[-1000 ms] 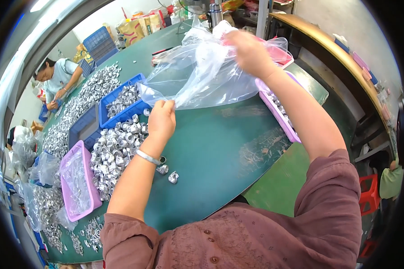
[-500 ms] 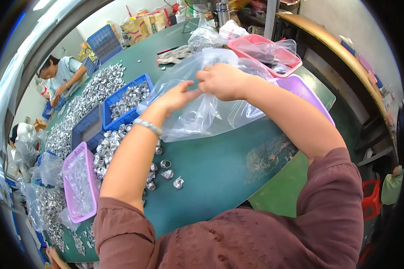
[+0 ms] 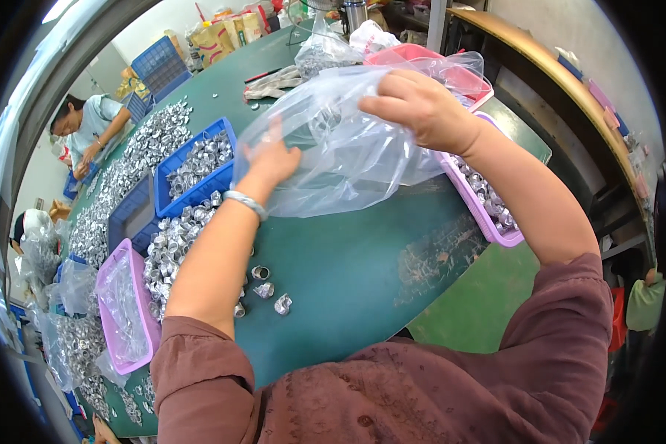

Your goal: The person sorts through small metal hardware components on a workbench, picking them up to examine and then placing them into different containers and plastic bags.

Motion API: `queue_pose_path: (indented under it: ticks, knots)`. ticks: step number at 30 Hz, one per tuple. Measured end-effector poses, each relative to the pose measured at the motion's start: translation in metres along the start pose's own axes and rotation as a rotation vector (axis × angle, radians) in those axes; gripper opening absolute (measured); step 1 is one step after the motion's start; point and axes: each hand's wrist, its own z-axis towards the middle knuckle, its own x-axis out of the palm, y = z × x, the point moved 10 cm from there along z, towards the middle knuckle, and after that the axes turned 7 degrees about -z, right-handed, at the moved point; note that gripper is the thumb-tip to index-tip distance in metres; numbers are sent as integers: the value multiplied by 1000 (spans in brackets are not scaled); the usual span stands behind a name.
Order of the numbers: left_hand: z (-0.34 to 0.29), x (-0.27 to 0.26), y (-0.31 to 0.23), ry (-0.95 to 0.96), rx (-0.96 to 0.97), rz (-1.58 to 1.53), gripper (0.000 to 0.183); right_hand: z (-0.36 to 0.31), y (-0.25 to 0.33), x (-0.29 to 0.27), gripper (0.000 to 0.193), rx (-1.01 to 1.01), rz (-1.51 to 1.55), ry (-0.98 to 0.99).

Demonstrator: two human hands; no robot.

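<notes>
A large clear plastic bag point(image 3: 348, 166) is spread between my hands above the green table. My right hand point(image 3: 425, 111) is closed on the bag's upper right part. My left hand point(image 3: 272, 159), with a pale bangle point(image 3: 246, 203) at the wrist, is at the bag's left end. Its fingers are apart, and the fingertips look hazy through the film. To the right, a purple basket point(image 3: 485, 214) holds silvery metal ring-shaped pieces and is partly hidden by the bag and my right forearm.
Left of my arm lies a heap of metal pieces point(image 3: 172, 248), beside a blue bin point(image 3: 226, 172) of similar pieces and a purple basket point(image 3: 149, 325) with plastic film. Loose rings point(image 3: 261, 272) lie nearby. Behind the bag are a pink basket point(image 3: 407, 52) and gloves point(image 3: 274, 83). A person point(image 3: 96, 126) works far left.
My hands have moved apart, the right one going right with the bag's edge. The bag has been pulled away from the right-hand purple basket, uncovering its metal pieces.
</notes>
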Motion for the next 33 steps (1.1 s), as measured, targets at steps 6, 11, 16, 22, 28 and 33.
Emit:
queue_pose_path:
  ticks: [6,11,16,22,28,33]
  knots:
    - [-10,-52,-42,-134,299,378,63,-62,-19,45,33,38,-72,425]
    - [-20,-56,-63,-112,456,434,41,-75,-20,95,77,331,226,1000]
    - [-32,-41,-110,-46,730,233,27,-47,-14,139,66,382,371,777]
    - [-7,14,-106,364,495,-338,36,-36,3,158,23,419,405,691]
    - [19,23,-28,306,189,424,66,-68,23,147,27,364,687,775]
    - [20,46,-17,365,249,198,65,-131,-24,170,77,784,658,1078]
